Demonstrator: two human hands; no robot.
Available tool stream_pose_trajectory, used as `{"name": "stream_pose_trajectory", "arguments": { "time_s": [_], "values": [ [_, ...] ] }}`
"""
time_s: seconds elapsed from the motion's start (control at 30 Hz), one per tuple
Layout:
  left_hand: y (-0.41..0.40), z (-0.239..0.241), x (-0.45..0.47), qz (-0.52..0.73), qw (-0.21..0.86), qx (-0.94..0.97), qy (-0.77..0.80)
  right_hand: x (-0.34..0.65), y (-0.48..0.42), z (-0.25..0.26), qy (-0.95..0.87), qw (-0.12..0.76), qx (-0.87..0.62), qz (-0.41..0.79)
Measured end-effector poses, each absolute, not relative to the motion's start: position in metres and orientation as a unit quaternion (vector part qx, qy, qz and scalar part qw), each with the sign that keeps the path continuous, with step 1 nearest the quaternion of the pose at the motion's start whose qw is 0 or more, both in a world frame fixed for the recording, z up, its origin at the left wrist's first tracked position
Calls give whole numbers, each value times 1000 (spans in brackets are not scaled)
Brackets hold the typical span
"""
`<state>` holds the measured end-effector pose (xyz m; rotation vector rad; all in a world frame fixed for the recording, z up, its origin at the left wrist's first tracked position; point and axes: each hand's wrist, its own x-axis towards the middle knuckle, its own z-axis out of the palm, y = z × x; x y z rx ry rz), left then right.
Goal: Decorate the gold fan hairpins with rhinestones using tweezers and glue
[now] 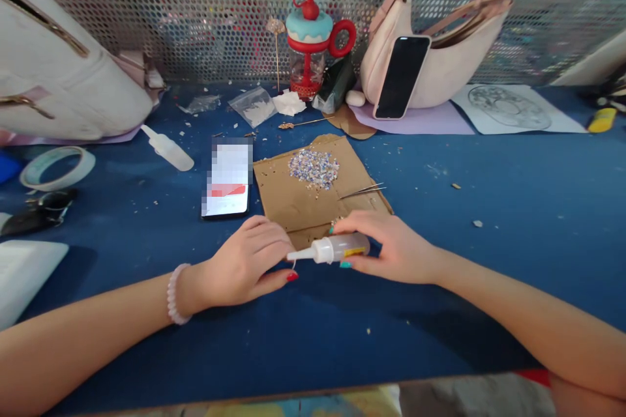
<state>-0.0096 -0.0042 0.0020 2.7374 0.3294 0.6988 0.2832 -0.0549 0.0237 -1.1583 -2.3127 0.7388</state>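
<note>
A: Can you read any word or number on the desk (489, 176)?

B: No, none can be read. The bottle (337, 248), at the near edge of the cardboard (281, 202), has a yellow label (355, 251), but it is too small to read.

A: And the lit phone (232, 166) beside the cardboard's left edge?

B: Its screen is partly blurred; its red band (229, 191) is not readable.

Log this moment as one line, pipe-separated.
right hand: holds squeeze bottle, nozzle toward left hand | left hand: at nozzle tip, grip unclear | beyond hands: cardboard bearing glittery pile and tweezers
</note>
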Motion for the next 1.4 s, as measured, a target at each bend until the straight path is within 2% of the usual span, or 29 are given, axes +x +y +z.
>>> {"name": "stream_pose_trajectory", "arguments": {
  "time_s": [0.17, 0.4, 0.7, 0.83, 1.17, 1.4],
  "values": [
    [-4, 6, -7, 256, 146, 949, 112, 276, -59, 13, -884, 208, -374, 189],
    [-3, 4, -8, 276, 152, 943, 104, 268, -58, 6, -897, 249, -332, 154],
    [-3, 6, -8, 300, 176, 934, 79, 269, -57, 6, -909, 255, -312, 111],
    [-3, 4, -11, 315, 207, 923, 73, 272, -55, 5, -898, 257, -332, 129],
    [0, 1, -7, 305, 280, 894, 171, 269, -61, 7, -841, 279, -378, 269],
    [-1, 4, -6, 299, 281, 899, 151, 268, -60, 8, -853, 285, -363, 244]
  ]
}}
